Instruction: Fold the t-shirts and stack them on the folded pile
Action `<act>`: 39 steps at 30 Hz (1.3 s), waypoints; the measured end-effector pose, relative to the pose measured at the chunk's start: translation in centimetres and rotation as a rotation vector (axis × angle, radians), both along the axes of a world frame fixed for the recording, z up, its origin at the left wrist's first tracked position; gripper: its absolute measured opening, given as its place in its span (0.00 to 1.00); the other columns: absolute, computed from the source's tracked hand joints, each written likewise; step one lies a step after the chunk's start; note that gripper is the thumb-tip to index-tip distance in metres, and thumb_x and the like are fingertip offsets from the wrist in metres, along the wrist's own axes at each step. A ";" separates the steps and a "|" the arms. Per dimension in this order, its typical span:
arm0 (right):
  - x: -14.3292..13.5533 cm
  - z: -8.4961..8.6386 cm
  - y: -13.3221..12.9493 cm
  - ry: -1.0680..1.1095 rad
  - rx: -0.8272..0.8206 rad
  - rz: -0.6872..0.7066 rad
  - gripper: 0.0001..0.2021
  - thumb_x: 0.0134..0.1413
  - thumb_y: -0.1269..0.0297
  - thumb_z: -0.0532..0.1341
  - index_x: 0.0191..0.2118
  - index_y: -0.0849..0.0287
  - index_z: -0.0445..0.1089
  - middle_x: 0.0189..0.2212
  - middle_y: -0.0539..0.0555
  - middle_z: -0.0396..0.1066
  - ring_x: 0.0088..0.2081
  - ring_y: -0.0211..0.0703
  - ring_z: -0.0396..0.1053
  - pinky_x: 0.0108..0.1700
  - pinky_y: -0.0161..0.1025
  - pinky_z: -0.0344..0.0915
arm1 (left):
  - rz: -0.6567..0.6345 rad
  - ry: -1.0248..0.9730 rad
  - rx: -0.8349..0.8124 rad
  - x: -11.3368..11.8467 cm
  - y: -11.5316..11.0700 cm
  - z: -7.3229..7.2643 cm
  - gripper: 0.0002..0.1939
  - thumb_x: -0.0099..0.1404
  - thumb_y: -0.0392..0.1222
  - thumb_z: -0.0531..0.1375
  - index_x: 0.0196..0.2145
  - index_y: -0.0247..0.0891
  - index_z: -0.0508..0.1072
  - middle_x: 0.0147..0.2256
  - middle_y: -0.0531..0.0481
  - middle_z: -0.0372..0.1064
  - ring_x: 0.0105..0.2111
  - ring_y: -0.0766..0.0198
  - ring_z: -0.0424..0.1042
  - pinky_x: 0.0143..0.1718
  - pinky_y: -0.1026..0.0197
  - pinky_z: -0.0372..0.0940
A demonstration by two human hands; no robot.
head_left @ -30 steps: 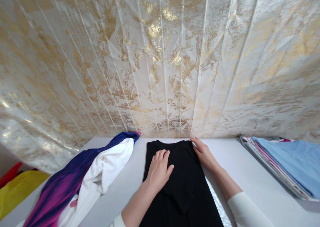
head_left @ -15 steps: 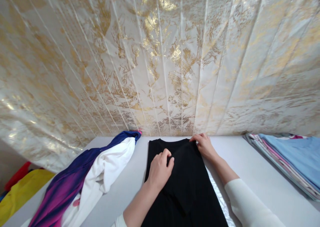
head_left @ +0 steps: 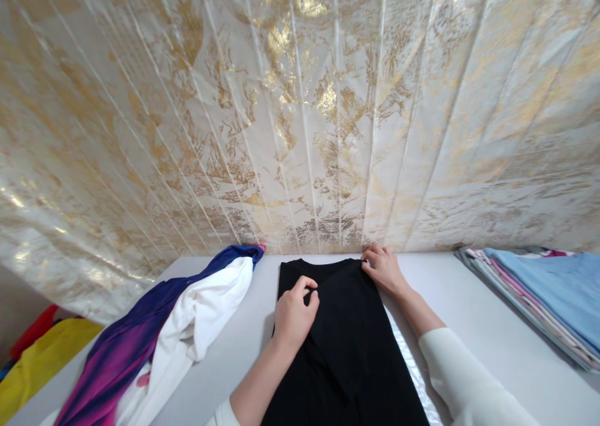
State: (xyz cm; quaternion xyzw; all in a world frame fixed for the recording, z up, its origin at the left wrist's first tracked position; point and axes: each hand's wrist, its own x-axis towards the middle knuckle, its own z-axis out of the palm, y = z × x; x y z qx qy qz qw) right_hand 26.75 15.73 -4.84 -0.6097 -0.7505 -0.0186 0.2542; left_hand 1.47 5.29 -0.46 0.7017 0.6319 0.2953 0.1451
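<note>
A black garment (head_left: pixel 347 338) lies lengthwise on the white table, its neckline toward the wall and its sides folded in. My left hand (head_left: pixel 296 310) is over its left part, fingers curled, with thumb and forefinger near each other; whether cloth is pinched between them is too small to tell. At the garment's far right corner, my right hand (head_left: pixel 382 267) has its thumb and fingers closed on the black fabric. The near end of the garment runs out of view at the bottom.
White (head_left: pixel 199 307) and blue-purple garments (head_left: pixel 135 326) lie loosely at the left of the table (head_left: pixel 469 313). Yellow cloth (head_left: pixel 51 351) and red cloth (head_left: pixel 35 332) sit farther left. A folded clothes stack (head_left: pixel 553 288) is at the right. A gold-patterned covering (head_left: pixel 300 132) rises behind.
My left hand has shifted slightly left and toward the far edge. My right hand has moved slightly to the right at the garment's corner.
</note>
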 end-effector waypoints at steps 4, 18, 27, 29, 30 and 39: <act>0.0 -0.1 0.0 -0.010 0.012 0.016 0.08 0.54 0.62 0.56 0.35 0.55 0.73 0.42 0.55 0.69 0.42 0.51 0.60 0.45 0.45 0.57 | 0.068 0.135 -0.053 -0.4 0.4 -0.6 0.07 0.63 0.36 0.58 0.40 0.44 0.70 0.33 0.51 0.76 0.39 0.55 0.76 0.36 0.60 0.65; -0.4 0.5 -0.3 0.068 0.075 0.096 0.15 0.54 0.71 0.52 0.47 0.58 0.64 0.37 0.55 0.69 0.41 0.46 0.66 0.46 0.40 0.62 | -0.435 0.336 0.132 1.5 -1.7 0.9 0.21 0.67 0.37 0.53 0.57 0.41 0.62 0.63 0.47 0.54 0.63 0.56 0.51 0.60 0.50 0.52; -2.6 -0.7 -0.9 0.047 0.054 -0.021 0.12 0.59 0.65 0.51 0.46 0.60 0.66 0.44 0.64 0.67 0.45 0.57 0.62 0.45 0.52 0.60 | -0.551 0.406 -0.007 2.2 -2.4 -1.2 0.30 0.71 0.52 0.49 0.65 0.37 0.50 0.66 0.43 0.41 0.66 0.55 0.40 0.63 0.47 0.46; -2.4 -1.2 -0.4 0.071 0.057 -0.070 0.11 0.60 0.64 0.51 0.44 0.58 0.66 0.44 0.63 0.68 0.45 0.57 0.62 0.45 0.53 0.60 | -0.555 0.404 -0.010 2.1 -2.4 -1.1 0.30 0.71 0.52 0.50 0.65 0.37 0.50 0.67 0.44 0.40 0.66 0.55 0.40 0.63 0.46 0.46; -2.1 -1.4 -0.2 0.088 0.060 -0.082 0.11 0.59 0.64 0.51 0.44 0.57 0.67 0.44 0.62 0.68 0.46 0.56 0.63 0.46 0.52 0.60 | -0.555 0.402 -0.012 2.1 -2.4 -1.0 0.30 0.71 0.52 0.50 0.65 0.38 0.50 0.67 0.44 0.40 0.66 0.55 0.40 0.63 0.46 0.46; -1.0 -0.5 -3.7 0.276 0.116 0.037 0.18 0.61 0.62 0.46 0.53 0.60 0.61 0.48 0.60 0.69 0.50 0.47 0.67 0.51 0.46 0.64 | -0.473 0.368 -0.003 0.2 -4.5 0.0 0.23 0.72 0.41 0.49 0.63 0.40 0.56 0.65 0.47 0.46 0.65 0.59 0.45 0.63 0.49 0.48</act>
